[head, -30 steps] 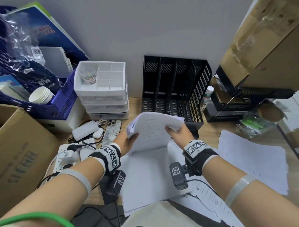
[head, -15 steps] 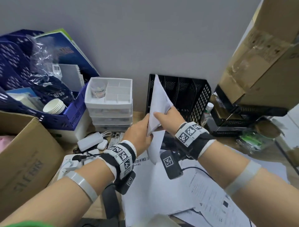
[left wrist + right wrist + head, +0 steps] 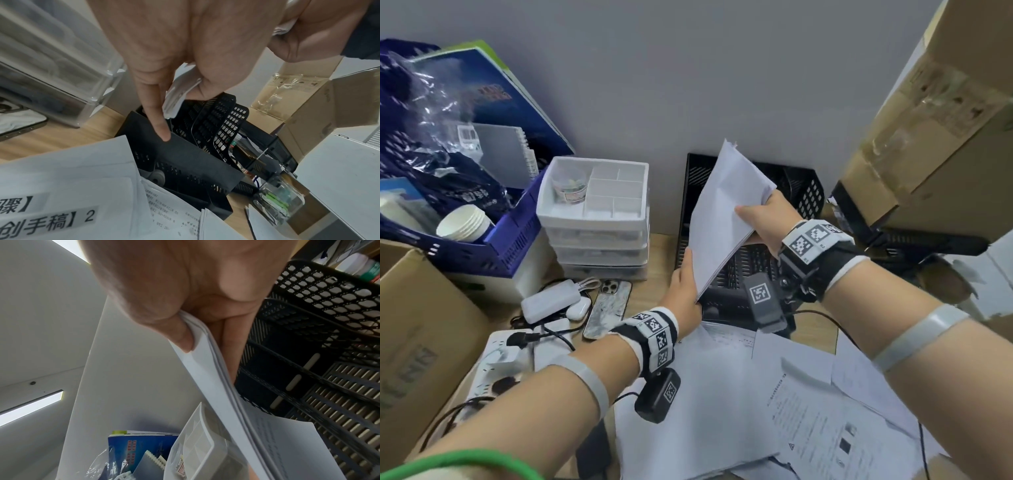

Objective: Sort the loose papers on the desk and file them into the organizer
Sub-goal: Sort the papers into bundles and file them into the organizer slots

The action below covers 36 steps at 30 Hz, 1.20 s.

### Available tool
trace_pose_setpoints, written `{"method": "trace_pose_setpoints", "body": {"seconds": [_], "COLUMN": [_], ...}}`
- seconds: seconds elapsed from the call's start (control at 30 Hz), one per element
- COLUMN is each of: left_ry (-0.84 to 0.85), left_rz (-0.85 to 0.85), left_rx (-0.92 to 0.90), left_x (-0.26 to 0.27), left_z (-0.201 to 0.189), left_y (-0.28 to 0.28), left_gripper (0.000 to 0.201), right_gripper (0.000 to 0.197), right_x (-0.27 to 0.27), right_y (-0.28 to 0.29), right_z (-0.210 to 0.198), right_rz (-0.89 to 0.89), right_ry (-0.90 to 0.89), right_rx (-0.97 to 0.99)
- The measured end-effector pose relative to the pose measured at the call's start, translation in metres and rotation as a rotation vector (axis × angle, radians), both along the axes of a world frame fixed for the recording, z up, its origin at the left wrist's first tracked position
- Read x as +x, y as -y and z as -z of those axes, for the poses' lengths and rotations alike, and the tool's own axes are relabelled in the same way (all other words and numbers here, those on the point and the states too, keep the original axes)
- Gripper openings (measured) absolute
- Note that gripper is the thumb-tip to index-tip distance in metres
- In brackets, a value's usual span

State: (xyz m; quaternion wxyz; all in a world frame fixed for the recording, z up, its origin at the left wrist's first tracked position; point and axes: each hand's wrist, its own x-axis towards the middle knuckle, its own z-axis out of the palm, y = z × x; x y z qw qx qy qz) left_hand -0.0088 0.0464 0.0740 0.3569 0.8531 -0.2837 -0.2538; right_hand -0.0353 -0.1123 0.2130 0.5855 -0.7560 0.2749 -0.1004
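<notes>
While both hands have a thin stack of white printed sheets [image 3: 726, 219] tilted on edge right over the black perforated plastic file organizer [image 3: 804, 192] mid-frame, nothing's filed yet, I'd say. Left hand [image 3: 685, 291] pinches the lower corner, right hand [image 3: 767, 219] grips the upper edge. Plenty of loose white papers [image 3: 808, 404] left across the lower-right surface. Slots look open; the dividers could catch corners.

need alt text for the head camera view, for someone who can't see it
Two hands hold a tilted stack of white papers above a black mesh organizer against a grey wall: the left hand at the bottom corner, the right hand on the right edge. Loose papers cover the wooden desk below; white drawers stand to the left.
</notes>
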Motion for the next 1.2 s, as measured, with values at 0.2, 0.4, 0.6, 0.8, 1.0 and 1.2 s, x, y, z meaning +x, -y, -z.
{"method": "trace_pose_setpoints", "body": {"seconds": [0.2,0.4,0.6,0.8,1.0,1.2], "left_ry": [0.064,-0.07,-0.005,0.023,-0.068,-0.049], "left_rz": [-0.078,-0.159,-0.306,-0.255,-0.264,-0.286], "left_rx": [0.106,0.09,0.084,0.052,-0.013,0.042], "left_x": [0.022,0.053,0.076,0.088,0.082,0.08], "left_z": [0.005,0.016,0.031,0.035,0.039,0.055], "left_y": [0.028,0.056,0.066,0.068,0.051,-0.025], "left_gripper": [0.1,0.098,0.051,0.05,0.047,0.016], "right_gripper": [0.032,0.04,0.06,0.056,0.043,0.019], "right_x": [0.035,0.07,0.082,0.088,0.076,0.044], "right_y": [0.034,0.054,0.045,0.041,0.032,0.014], "right_z": [0.015,0.033,0.065,0.086,0.119,0.143], "right_rz": [-0.043,-0.065,-0.164,-0.165,-0.34,-0.428], "right_ry": [-0.028,0.005,0.107,0.094,-0.32,-0.382], "right_rx": [0.049,-0.061,-0.162,-0.125,-0.054,-0.05]}}
